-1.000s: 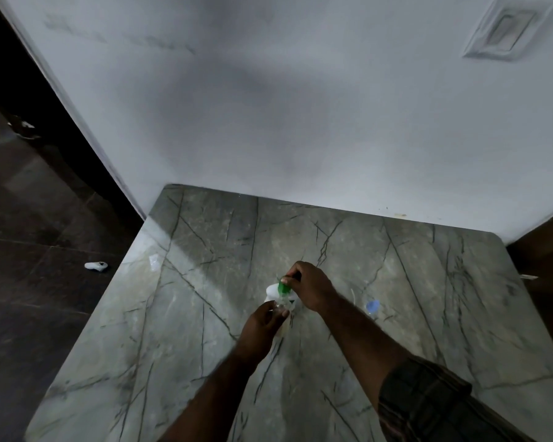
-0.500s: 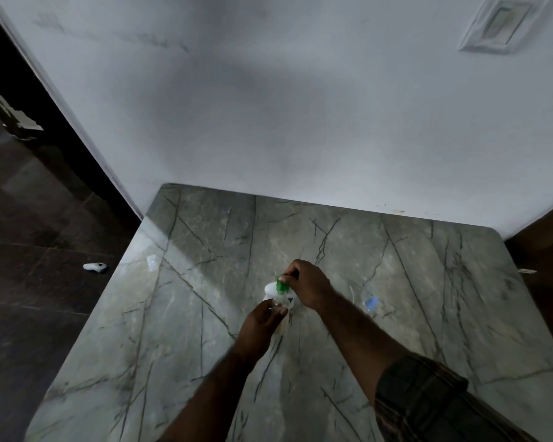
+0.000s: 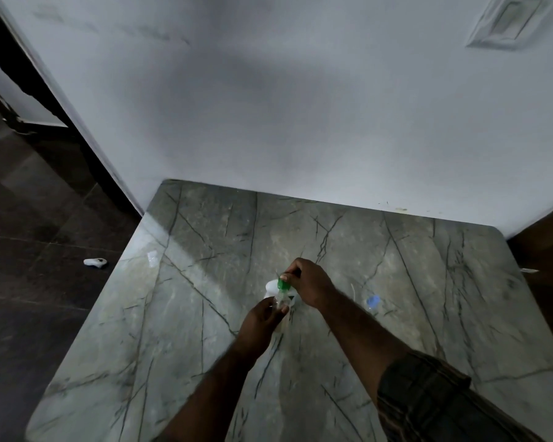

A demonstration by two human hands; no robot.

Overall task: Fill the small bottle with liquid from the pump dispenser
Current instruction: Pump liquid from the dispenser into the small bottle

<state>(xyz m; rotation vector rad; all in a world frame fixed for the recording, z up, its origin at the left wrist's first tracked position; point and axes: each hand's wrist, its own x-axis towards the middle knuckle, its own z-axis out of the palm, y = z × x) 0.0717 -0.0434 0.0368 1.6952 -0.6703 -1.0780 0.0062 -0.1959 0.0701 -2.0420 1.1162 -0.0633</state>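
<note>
My left hand (image 3: 261, 317) holds a small clear bottle (image 3: 281, 303) upright just above the marble table (image 3: 205, 330), near its middle. A green top (image 3: 282, 284) sits right above the bottle's mouth, and my right hand (image 3: 310, 283) pinches it with curled fingers and thumb. A white rounded part (image 3: 270, 287), seemingly the pump dispenser, shows just behind and left of the green top. My hands hide the rest of it. I cannot tell whether the green top belongs to the bottle or to the dispenser.
Another small clear bottle with a blue cap (image 3: 372, 302) lies on the table to the right of my right wrist. A clear scrap (image 3: 152, 259) sits near the table's left edge. The wall (image 3: 300, 122) stands close behind, and a white object (image 3: 95, 262) lies on the dark floor at left.
Both hands have stayed together at the bottle and green top with almost no movement. Only the view has shifted slightly.
</note>
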